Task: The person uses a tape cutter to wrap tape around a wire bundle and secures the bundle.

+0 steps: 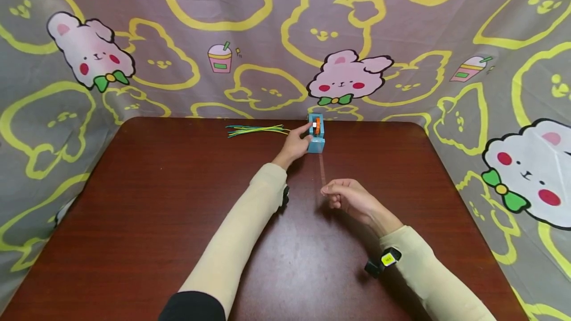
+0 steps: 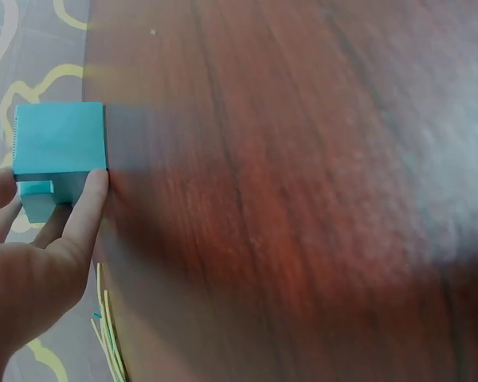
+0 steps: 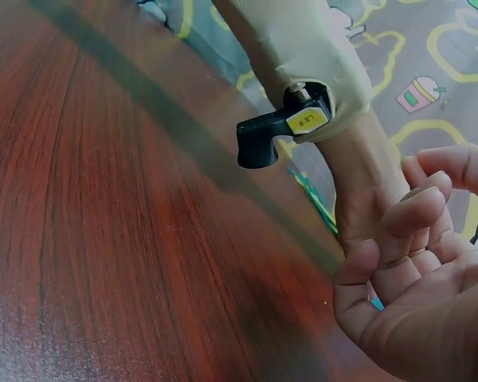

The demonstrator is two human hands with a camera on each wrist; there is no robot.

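Observation:
A blue tape dispenser (image 1: 316,145) with an orange core stands near the table's back edge. My left hand (image 1: 296,144) grips it from the left; in the left wrist view, fingers and thumb lie against the sides of the blue dispenser (image 2: 60,137). From its front, a clear strip of tape (image 1: 323,167) stretches toward me. My right hand (image 1: 352,198) pinches the strip's near end between thumb and index finger, above the tabletop. In the right wrist view, the right hand (image 3: 438,286) has curled fingers, and the tape itself cannot be made out.
Several thin yellow and green strands (image 1: 257,131) lie left of the dispenser, by the back edge. A patterned cloth (image 1: 267,48) hangs behind and beside the brown table (image 1: 156,202). Each wrist carries a small black camera, the right camera (image 1: 383,261) with a yellow label.

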